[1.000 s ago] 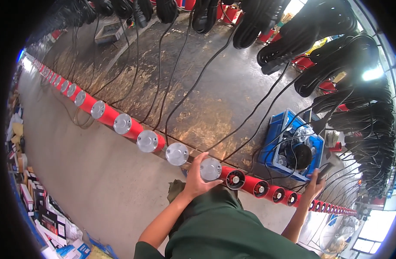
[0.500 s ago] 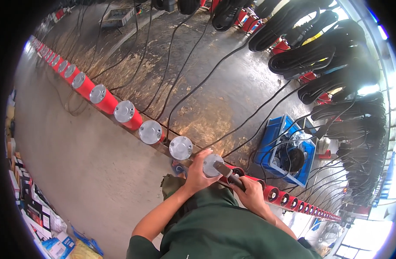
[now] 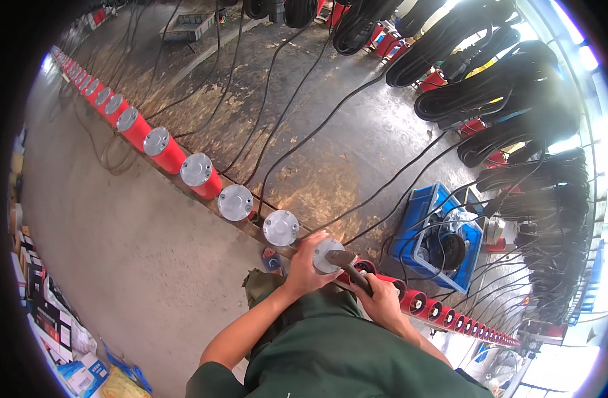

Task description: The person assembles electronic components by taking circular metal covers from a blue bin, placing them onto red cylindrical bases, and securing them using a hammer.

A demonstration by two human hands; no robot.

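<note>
My left hand (image 3: 304,270) is wrapped round the side of a round silver metal cap (image 3: 324,255), which sits on a cylinder in the long row. In my right hand (image 3: 382,302) I grip the handle of a hammer (image 3: 358,276). The hammer's head lies over the right part of that cap; whether it touches cannot be made out. To the left, a row of red cylinders (image 3: 164,156) carries similar silver caps (image 3: 281,227) with small screws or holes. To the right, the red cylinders (image 3: 416,302) are uncapped, with dark insides showing.
Black cables (image 3: 343,106) run from the row across the worn floor to coiled black cable bundles (image 3: 463,99) on the far right. A blue crate (image 3: 410,249) with loose parts stands right of the row. A grey crate (image 3: 186,26) is far back; boxes (image 3: 81,375) line the left edge.
The hammer's head has tilted and shifted slightly right and down over the cap. My left hand stays on the cap, and the whole view has shifted a little.
</note>
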